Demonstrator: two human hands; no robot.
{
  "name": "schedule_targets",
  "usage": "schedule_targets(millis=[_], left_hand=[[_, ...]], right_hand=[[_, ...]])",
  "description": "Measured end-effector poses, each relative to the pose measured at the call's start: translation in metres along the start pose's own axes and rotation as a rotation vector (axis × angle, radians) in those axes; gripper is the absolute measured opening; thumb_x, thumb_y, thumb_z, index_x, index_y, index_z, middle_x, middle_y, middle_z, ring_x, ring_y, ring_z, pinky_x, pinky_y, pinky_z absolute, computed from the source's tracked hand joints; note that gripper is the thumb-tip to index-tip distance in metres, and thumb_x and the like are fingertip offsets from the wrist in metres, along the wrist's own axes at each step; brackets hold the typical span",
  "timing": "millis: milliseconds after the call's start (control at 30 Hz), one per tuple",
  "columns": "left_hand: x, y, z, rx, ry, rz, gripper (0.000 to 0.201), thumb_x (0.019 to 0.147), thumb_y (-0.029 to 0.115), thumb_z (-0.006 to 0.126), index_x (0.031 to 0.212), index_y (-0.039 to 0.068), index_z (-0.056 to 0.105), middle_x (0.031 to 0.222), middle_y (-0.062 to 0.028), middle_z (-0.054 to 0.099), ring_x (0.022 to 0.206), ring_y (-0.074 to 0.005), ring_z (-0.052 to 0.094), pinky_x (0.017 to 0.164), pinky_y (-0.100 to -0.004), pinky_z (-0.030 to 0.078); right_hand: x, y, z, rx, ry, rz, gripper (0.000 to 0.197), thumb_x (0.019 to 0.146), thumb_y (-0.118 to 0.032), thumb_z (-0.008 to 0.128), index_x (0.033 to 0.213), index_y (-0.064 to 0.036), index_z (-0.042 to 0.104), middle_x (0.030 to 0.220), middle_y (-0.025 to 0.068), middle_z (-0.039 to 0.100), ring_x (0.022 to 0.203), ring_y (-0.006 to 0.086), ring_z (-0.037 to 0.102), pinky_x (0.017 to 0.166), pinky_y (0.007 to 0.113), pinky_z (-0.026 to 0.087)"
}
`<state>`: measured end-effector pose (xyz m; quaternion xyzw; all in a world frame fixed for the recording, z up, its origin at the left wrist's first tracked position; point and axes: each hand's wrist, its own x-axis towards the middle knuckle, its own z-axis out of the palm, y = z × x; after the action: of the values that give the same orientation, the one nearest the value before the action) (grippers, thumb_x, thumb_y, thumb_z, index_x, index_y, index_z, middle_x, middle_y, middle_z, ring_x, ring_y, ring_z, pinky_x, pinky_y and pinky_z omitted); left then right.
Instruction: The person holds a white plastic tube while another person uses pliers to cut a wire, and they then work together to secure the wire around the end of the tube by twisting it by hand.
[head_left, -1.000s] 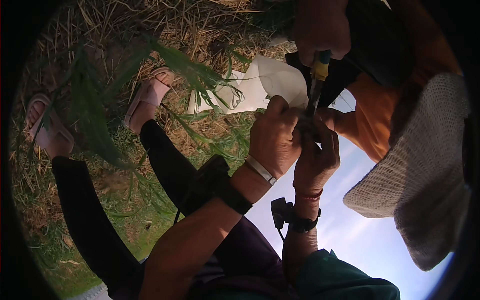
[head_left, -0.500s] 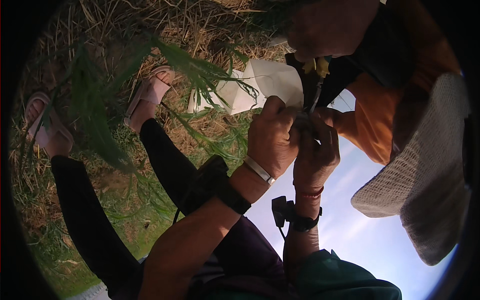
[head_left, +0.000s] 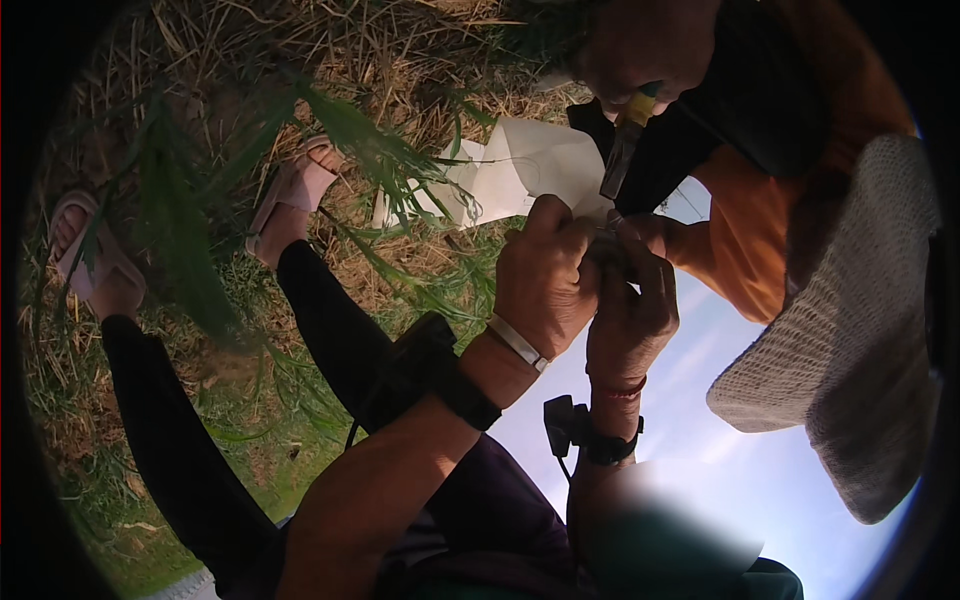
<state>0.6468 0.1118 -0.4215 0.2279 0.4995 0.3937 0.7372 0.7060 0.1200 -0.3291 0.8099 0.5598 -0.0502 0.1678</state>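
My left hand [head_left: 548, 275], with a silver bracelet on the wrist, is closed at the middle right. Beside it my right hand [head_left: 635, 310], with a red string at the wrist, is closed too. Their fingertips meet around a small greyish thing [head_left: 607, 246], mostly hidden, whose kind I cannot make out. Just above, a co-worker's hand [head_left: 650, 50] holds a yellow-handled metal tool [head_left: 622, 160], perhaps pliers, its tip pointing down toward my fingers. The co-worker's other hand [head_left: 652, 235] is close against my right fingertips.
A white sheet [head_left: 550, 160] lies behind my left hand. Green leafy stems [head_left: 190, 220] cross the left side over dry straw [head_left: 230, 50]. My feet in pink slippers [head_left: 295, 195] rest there. A woven hat [head_left: 830, 330] and orange sleeve [head_left: 750, 230] fill the right.
The co-worker's tool has drawn up and slightly left, away from my fingertips, and turned to show its broader metal side. My two hands stay nearly where they were.
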Motion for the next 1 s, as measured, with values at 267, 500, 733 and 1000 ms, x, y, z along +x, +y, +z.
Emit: schedule_targets(millis=[267, 500, 733, 1000], left_hand=[[0.0003, -0.0016, 0.0002, 0.005, -0.004, 0.0, 0.024, 0.075, -0.003, 0.069, 0.099, 0.001, 0.073, 0.093, -0.0128, 0.065, 0.079, -0.031, 0.07, 0.068, -0.0379, 0.057], [-0.0007, -0.0042, -0.001, 0.014, 0.008, 0.015, 0.026, 0.074, -0.004, 0.069, 0.099, 0.001, 0.074, 0.093, -0.013, 0.065, 0.079, -0.031, 0.07, 0.069, -0.0378, 0.057], [-0.0039, -0.0072, -0.001, 0.009, 0.026, 0.007, 0.025, 0.073, -0.004, 0.069, 0.098, 0.0, 0.073, 0.093, -0.0132, 0.064, 0.079, -0.0305, 0.069, 0.069, -0.037, 0.057], [-0.0036, -0.0081, -0.0019, 0.001, 0.036, 0.013, 0.026, 0.073, -0.004, 0.069, 0.098, 0.0, 0.073, 0.093, -0.013, 0.065, 0.079, -0.0307, 0.069, 0.069, -0.0377, 0.057]], right_hand=[[0.0, -0.001, -0.0002, 0.002, -0.001, -0.001, 0.029, 0.093, -0.003, 0.061, 0.121, -0.0072, 0.071, 0.103, 0.0122, 0.07, 0.087, 0.0251, 0.07, 0.072, 0.035, 0.057], [0.0005, -0.0064, 0.0004, -0.012, -0.005, -0.01, 0.029, 0.094, -0.003, 0.061, 0.121, -0.0073, 0.072, 0.103, 0.0122, 0.07, 0.087, 0.0253, 0.07, 0.072, 0.035, 0.057], [-0.0025, -0.0053, 0.0019, -0.01, -0.008, 0.002, 0.029, 0.093, -0.001, 0.059, 0.12, -0.0061, 0.072, 0.106, 0.0124, 0.072, 0.092, 0.026, 0.071, 0.075, 0.035, 0.058], [-0.0015, -0.0021, 0.0031, -0.02, 0.011, -0.06, 0.03, 0.091, 0.001, 0.063, 0.119, -0.0028, 0.072, 0.108, 0.0105, 0.071, 0.089, 0.0183, 0.071, 0.069, 0.029, 0.058]])
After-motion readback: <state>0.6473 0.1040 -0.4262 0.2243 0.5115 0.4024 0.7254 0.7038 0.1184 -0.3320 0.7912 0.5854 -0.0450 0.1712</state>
